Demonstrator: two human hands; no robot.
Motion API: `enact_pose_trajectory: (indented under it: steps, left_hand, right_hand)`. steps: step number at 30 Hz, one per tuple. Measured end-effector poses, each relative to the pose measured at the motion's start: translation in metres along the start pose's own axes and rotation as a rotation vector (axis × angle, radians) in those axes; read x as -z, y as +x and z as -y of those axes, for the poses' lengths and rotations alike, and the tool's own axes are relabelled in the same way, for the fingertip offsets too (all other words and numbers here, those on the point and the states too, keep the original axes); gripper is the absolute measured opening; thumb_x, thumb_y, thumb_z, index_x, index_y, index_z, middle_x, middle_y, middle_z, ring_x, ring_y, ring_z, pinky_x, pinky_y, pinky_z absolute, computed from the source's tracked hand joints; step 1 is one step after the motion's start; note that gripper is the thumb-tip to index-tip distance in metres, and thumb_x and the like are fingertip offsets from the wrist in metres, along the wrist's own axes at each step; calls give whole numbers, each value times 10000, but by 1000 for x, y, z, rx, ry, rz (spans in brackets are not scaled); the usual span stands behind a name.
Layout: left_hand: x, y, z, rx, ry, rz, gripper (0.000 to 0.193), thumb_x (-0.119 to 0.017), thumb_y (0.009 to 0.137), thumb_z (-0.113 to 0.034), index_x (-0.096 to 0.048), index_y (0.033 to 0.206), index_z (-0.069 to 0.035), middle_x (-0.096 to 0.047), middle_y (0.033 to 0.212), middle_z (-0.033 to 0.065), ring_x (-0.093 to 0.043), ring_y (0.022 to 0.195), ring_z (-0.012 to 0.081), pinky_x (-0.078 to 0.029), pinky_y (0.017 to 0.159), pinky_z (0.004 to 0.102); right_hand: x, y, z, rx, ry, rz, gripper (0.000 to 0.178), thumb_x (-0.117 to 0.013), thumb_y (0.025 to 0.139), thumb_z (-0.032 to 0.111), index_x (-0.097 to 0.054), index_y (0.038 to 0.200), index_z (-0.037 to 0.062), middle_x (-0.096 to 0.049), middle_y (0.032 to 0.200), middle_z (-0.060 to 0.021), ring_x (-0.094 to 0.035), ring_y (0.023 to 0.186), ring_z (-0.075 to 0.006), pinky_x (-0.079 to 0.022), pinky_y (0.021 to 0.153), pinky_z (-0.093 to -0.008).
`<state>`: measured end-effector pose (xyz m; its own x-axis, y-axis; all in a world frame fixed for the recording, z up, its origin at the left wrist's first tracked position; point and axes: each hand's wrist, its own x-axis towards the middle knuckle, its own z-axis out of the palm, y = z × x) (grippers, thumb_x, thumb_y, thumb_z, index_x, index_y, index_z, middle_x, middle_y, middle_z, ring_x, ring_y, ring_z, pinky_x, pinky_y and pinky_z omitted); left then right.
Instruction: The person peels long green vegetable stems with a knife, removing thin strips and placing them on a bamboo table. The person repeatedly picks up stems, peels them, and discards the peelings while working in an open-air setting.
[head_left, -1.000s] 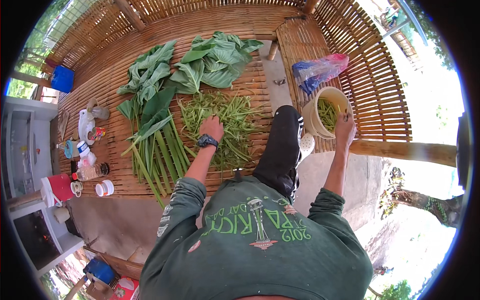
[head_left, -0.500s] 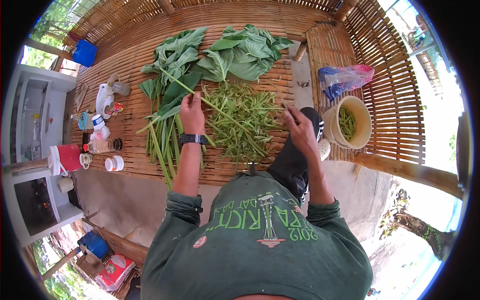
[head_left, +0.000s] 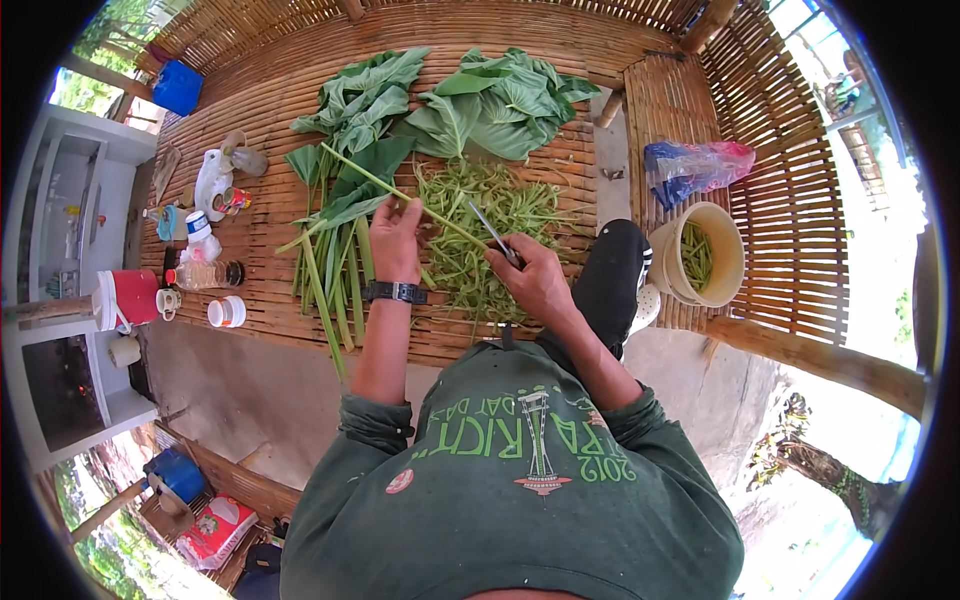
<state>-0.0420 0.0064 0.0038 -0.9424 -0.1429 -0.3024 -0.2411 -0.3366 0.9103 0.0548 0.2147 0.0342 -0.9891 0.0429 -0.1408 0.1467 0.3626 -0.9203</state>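
My left hand [head_left: 397, 240] is closed around a long green leaf stalk [head_left: 375, 180], which slants from upper left down toward my other hand. My right hand [head_left: 532, 278] grips a knife [head_left: 490, 228], its blade pointing up and left beside the stalk's lower end. Under both hands spreads a heap of thin green peelings [head_left: 490, 190]. Left of it lie several uncut stalks [head_left: 355, 275] with leaves attached. Large cut leaves [head_left: 505, 100] are piled beyond the peelings.
A cream bucket [head_left: 735, 255] holding cut stalk pieces stands at right, below a plastic bag [head_left: 700, 170]. On the left of the bamboo table [head_left: 250, 120] are an oil bottle [head_left: 205, 275], a white jar [head_left: 227, 312], a mug [head_left: 168, 303] and a red cooler [head_left: 128, 298].
My right hand has swung left from the edge of the peelings to the stalk's lower end, bringing the knife into plain sight. My left hand still holds the stalk.
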Motion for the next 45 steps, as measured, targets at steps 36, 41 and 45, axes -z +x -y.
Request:
enact_pose_trajectory:
  steps: [36, 41, 45]
  left_hand:
    - [16, -31, 22, 283, -335, 156, 310, -630, 1070, -93, -624, 1354, 31, -723, 971, 101, -723, 861, 220, -617, 763, 351]
    - [9, -36, 16, 285, -258, 201, 328, -647, 1059, -93, -621, 1371, 6, -725, 986, 101, -716, 859, 210, -613, 744, 331]
    - [13, -39, 21, 205, -95, 212, 291, -662, 1046, -85, -677, 1332, -29, -728, 1028, 93, -716, 879, 191, -616, 749, 312]
  right_hand:
    - [-12, -32, 10, 266, -81, 147, 492, -621, 1070, 288, -569, 1537, 145, -744, 1205, -222, -747, 962, -377, -585, 837, -426]
    - [-14, -29, 2, 141, 156, 251, 481, -604, 1095, 294, -580, 1534, 101, -730, 985, -106, -675, 826, -201, -545, 790, -330]
    - [-13, -28, 2, -168, 519, 392, 463, -576, 1118, 313, -593, 1528, 97, -544, 802, 16, -474, 725, -88, -437, 656, -267]
